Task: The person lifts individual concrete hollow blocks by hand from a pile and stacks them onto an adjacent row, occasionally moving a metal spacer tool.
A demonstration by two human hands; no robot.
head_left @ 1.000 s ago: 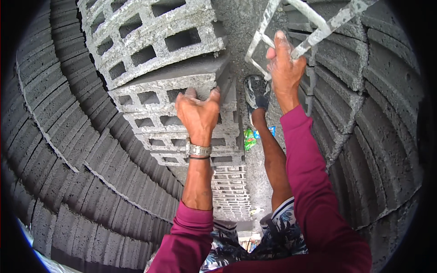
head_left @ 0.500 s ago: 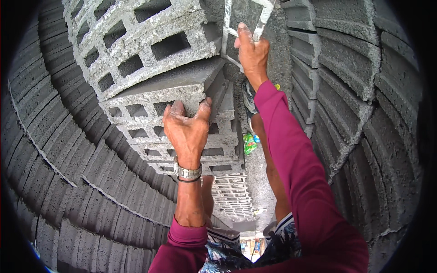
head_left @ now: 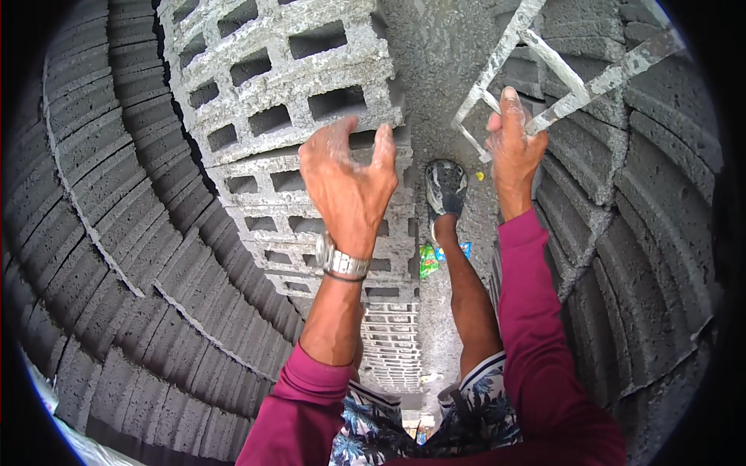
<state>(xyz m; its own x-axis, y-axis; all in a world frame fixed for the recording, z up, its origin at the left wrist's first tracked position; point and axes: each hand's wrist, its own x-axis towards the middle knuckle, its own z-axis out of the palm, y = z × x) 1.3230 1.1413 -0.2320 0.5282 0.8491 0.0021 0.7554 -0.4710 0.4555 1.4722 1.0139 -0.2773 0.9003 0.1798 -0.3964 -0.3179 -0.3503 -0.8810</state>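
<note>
Just over the edge of a stack of grey hollow concrete blocks [head_left: 268, 120] hovers my left hand [head_left: 348, 175], its thumb and fingers curved and apart with nothing between them. Whether a fingertip still brushes a block I cannot tell. My right hand [head_left: 514, 147] is closed round a corner of a whitish, worn metal frame [head_left: 556, 66], thumb on top. This frame, made of flat bars with cross pieces, is held up to the right of the stack, in front of the blocks on that side.
Curved-looking rows of grey blocks [head_left: 116, 210] rise on the left, and more blocks [head_left: 645, 210] on the right. Between the stacks runs a narrow concrete floor [head_left: 435, 70] where my shoe [head_left: 446, 188] stands. Bright wrappers [head_left: 429, 260] lie by the stack's foot.
The tilted upper block now sits nearly level on the stack. My left hand has come off its edge and opened. My right hand has moved the metal frame right, away from the stack.
</note>
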